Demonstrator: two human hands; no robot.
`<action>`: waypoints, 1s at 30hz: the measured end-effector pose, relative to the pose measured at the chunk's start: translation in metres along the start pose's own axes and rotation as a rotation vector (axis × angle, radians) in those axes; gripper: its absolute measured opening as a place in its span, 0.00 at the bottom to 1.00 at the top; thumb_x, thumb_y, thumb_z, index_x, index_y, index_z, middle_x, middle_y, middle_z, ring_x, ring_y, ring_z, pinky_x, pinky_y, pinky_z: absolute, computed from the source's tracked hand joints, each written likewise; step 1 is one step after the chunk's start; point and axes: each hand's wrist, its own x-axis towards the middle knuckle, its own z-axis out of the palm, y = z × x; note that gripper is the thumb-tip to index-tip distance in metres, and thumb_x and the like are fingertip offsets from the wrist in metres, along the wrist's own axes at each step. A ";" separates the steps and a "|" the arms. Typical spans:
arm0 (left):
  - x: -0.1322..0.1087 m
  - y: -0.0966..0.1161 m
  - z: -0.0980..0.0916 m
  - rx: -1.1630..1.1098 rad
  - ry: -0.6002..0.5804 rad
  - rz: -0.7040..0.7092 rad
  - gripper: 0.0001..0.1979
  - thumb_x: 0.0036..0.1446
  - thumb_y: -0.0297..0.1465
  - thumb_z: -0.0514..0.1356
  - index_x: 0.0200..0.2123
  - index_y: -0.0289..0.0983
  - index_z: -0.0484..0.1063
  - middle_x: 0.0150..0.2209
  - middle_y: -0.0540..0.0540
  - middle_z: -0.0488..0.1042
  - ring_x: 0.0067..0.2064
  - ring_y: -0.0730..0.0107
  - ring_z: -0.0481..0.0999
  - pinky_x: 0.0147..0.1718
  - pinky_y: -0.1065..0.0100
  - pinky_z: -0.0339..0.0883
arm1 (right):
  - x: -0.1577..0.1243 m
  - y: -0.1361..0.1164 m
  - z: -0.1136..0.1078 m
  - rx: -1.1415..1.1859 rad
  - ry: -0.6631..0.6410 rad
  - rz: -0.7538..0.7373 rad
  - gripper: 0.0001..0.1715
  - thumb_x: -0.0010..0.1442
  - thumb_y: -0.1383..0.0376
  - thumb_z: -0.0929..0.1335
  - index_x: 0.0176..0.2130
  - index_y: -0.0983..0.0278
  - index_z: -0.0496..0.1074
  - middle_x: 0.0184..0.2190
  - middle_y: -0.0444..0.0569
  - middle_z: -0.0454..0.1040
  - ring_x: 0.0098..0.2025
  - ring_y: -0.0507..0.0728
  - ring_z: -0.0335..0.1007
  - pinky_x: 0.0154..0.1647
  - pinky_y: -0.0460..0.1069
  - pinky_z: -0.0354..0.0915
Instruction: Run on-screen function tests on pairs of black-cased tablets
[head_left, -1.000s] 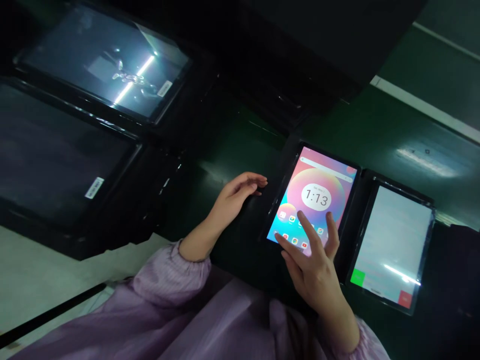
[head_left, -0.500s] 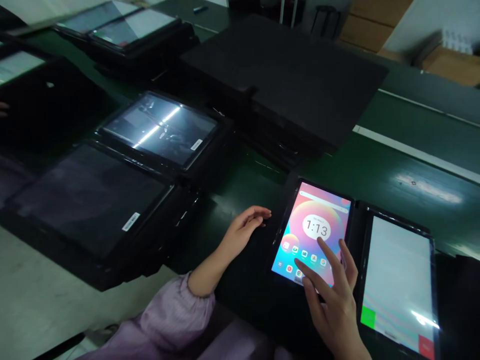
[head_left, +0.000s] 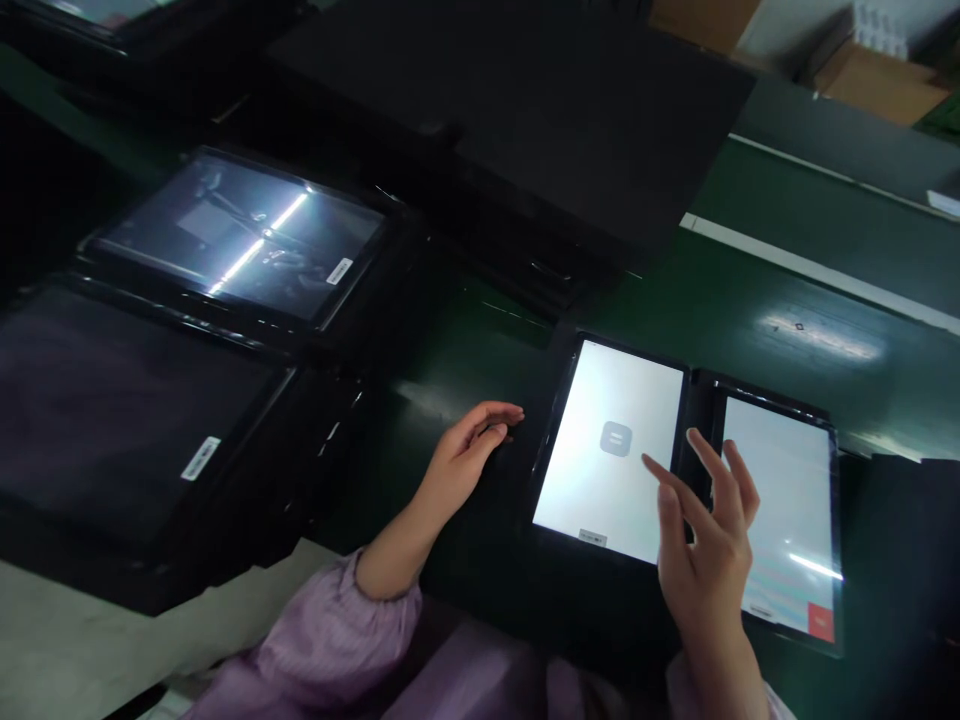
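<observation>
My right hand (head_left: 709,540) – spread, empty – points over the grey-icon tablet (head_left: 600,495), left of another tablet (head_left: 795,500); my left hand (head_left: 466,448) half-curled, empty; I'm seemingly working by touch; a tap calls for one fingertip.

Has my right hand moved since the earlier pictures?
Yes. Judged against the tablet with the grey icon, your right hand has shifted rightward, toward the neighbouring tablet, and now overlaps its lower-left part in view.

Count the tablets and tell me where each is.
5: a lit tablet partly behind the right hand, another to that tablet's right, a glossy dark one at left, a darker one nearer, and one cut off at top left. More may be hidden.
</observation>
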 end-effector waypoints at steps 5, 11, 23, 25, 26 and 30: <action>-0.003 0.006 0.003 -0.198 0.240 0.121 0.06 0.51 0.35 0.68 0.29 0.39 0.82 0.33 0.46 0.81 0.36 0.68 0.79 0.35 0.69 0.73 | 0.010 0.011 0.006 -0.066 0.024 0.093 0.18 0.76 0.62 0.64 0.50 0.64 0.82 0.69 0.59 0.67 0.76 0.76 0.52 0.64 0.75 0.65; 0.004 0.012 0.000 -0.485 0.288 -0.020 0.08 0.41 0.32 0.70 0.25 0.36 0.75 0.25 0.50 0.70 0.25 0.75 0.67 0.24 0.73 0.65 | 0.017 0.016 0.015 -0.090 0.047 0.070 0.18 0.75 0.62 0.65 0.46 0.64 0.84 0.68 0.58 0.68 0.75 0.77 0.53 0.65 0.76 0.63; 0.010 0.013 -0.001 -0.552 0.235 -0.205 0.06 0.45 0.29 0.65 0.28 0.36 0.71 0.28 0.49 0.69 0.27 0.74 0.67 0.27 0.72 0.66 | 0.016 0.017 0.016 -0.126 0.105 0.090 0.15 0.73 0.64 0.67 0.43 0.65 0.84 0.65 0.59 0.71 0.76 0.77 0.50 0.68 0.81 0.58; 0.011 0.012 -0.001 -0.565 0.227 -0.216 0.07 0.46 0.31 0.66 0.28 0.37 0.71 0.28 0.49 0.70 0.28 0.73 0.68 0.26 0.71 0.66 | 0.016 0.014 0.017 -0.116 0.083 0.072 0.15 0.73 0.64 0.67 0.44 0.64 0.84 0.67 0.58 0.70 0.77 0.76 0.49 0.69 0.80 0.56; 0.011 0.011 -0.001 -0.574 0.230 -0.214 0.07 0.46 0.32 0.66 0.28 0.37 0.71 0.28 0.48 0.70 0.30 0.71 0.70 0.27 0.71 0.66 | 0.016 0.014 0.018 -0.106 0.062 0.054 0.14 0.73 0.64 0.67 0.45 0.63 0.84 0.68 0.56 0.68 0.77 0.76 0.48 0.69 0.80 0.56; 0.012 0.004 -0.002 -0.551 0.240 -0.138 0.09 0.49 0.37 0.66 0.31 0.38 0.74 0.35 0.45 0.76 0.43 0.61 0.79 0.41 0.64 0.76 | 0.013 0.018 0.019 -0.071 0.016 0.021 0.14 0.72 0.66 0.68 0.49 0.64 0.83 0.72 0.56 0.64 0.79 0.76 0.42 0.70 0.79 0.57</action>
